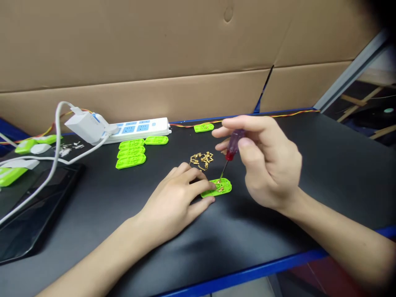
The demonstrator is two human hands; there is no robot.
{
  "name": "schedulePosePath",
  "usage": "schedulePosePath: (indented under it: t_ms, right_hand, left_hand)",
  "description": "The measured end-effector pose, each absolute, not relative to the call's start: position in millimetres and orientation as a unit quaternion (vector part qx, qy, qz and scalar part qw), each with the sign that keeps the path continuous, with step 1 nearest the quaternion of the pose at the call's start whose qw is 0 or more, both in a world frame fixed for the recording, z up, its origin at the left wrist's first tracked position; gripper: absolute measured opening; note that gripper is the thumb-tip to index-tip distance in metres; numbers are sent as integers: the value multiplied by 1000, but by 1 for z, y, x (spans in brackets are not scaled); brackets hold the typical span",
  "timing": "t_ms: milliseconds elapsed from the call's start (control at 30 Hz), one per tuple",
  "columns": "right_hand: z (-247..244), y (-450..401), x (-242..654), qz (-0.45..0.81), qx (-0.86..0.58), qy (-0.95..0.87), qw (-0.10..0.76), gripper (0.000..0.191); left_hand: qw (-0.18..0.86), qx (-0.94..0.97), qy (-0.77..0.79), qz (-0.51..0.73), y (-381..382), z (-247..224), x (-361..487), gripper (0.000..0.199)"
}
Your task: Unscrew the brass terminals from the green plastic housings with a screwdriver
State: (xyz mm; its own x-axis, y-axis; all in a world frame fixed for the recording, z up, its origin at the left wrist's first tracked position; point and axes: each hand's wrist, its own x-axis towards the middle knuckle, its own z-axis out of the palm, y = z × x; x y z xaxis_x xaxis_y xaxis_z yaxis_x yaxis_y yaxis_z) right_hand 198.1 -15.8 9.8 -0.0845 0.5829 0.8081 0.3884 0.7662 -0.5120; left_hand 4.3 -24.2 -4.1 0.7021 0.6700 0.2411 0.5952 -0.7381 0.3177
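A bright green plastic half-shell (227, 186) lies on the black table top with small brass pieces inside it. My left hand (176, 194) grips its left end between thumb and fingers, pressing it to the table. In my right hand (269, 165) is a screwdriver (234, 144) with a dark red, see-through handle, pinched between thumb and fingers. Its shaft slants down and left, and the tip is at the brass pieces in the shell; whether it touches a screw is too small to tell. Just behind the shell lies a loose heap of brass contact strips (202, 159).
Several green shells (131, 153) lie grouped to the left, and another shell (204, 128) sits at the back. Behind them is a white power strip (139, 128) with a plugged-in charger (85, 126). White cables cross above a black tablet (37, 210). A cardboard wall (185, 95) closes the back.
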Motion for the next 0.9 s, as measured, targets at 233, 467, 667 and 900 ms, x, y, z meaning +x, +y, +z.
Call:
schedulePosePath:
  t_ms: [233, 467, 667, 900]
  right_hand:
    - [9, -12, 197, 43, -309, -737, 599, 27]
    - [8, -12, 196, 71, -331, -700, 629, 27]
    - [7, -8, 196, 65, -329, -683, 649, 24]
    - [6, -10, 196, 63, -319, -688, 648, 24]
  left_hand:
    - [110, 916, 343, 175, -25, -4, 4, 19]
    - [111, 916, 347, 165, -25, -2, 3, 19]
    - [118, 915, 352, 155, -24, -1, 3, 19]
    - [118, 914, 354, 159, -23, -3, 3, 20]
